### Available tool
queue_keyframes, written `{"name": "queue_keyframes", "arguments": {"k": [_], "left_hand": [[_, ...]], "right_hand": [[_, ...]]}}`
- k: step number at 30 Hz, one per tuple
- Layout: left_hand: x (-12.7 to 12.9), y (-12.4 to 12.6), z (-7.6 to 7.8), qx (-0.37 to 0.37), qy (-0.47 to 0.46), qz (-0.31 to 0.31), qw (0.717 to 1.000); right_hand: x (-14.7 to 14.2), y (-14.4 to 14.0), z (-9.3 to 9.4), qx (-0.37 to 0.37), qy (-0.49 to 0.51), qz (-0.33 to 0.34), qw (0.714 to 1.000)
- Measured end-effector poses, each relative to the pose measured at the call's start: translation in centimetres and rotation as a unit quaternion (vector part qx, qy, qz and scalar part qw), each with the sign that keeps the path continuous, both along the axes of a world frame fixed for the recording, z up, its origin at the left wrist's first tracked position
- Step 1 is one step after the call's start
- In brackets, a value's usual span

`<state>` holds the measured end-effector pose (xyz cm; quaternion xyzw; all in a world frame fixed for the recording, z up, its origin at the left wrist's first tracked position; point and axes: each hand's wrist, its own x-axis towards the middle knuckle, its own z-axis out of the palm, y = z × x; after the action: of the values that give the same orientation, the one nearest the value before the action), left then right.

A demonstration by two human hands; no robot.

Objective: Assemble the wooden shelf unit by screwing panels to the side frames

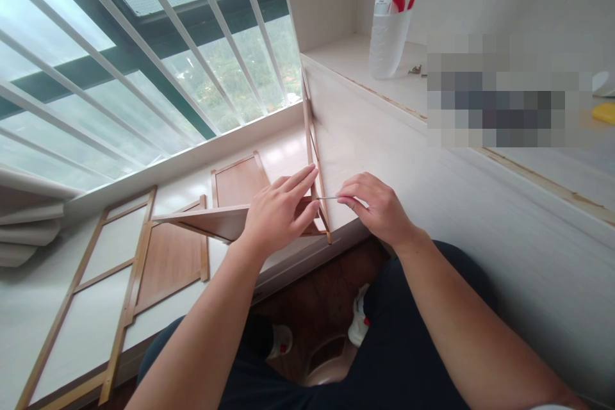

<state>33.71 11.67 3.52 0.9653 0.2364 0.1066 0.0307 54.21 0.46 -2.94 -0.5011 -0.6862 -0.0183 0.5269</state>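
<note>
Head view, left hand [276, 211] curled around wooden panel [211, 219], right hand [375, 205] pinching thin pin [327, 198]

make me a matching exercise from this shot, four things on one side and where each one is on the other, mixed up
Things:
1. thin metal pin
2. clear plastic bottle
3. open wooden frame
4. yellow object

Places:
A. flat on the sill at far left
B. far right edge of the ledge
C. pinched in the right hand
D. standing on the upper ledge

Pairs: 1-C, 2-D, 3-A, 4-B
</note>
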Motion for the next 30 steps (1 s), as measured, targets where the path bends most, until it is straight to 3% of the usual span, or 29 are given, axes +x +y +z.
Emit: {"name": "queue_keyframes", "arguments": {"k": [5,14,21,30], "left_hand": [[-0.02,0.00,-0.09,0.001,0.000,0.000,1.000],[-0.08,-0.03,-0.04,0.002,0.004,0.002,1.000],[0.00,-0.03,0.06,0.002,0.003,0.002,1.000],[-0.04,0.02,-0.09,0.002,0.002,0.001,1.000]], "right_hand": [[-0.20,0.08,-0.20,-0.026,0.033,0.021,0.999],[-0.81,-0.13,-0.35,-0.161,0.185,0.011,0.970],[-0.03,0.00,-0.27,-0.132,0.155,0.026,0.979],[-0.15,0.07,0.15,-0.042,0.094,0.042,0.994]]}}
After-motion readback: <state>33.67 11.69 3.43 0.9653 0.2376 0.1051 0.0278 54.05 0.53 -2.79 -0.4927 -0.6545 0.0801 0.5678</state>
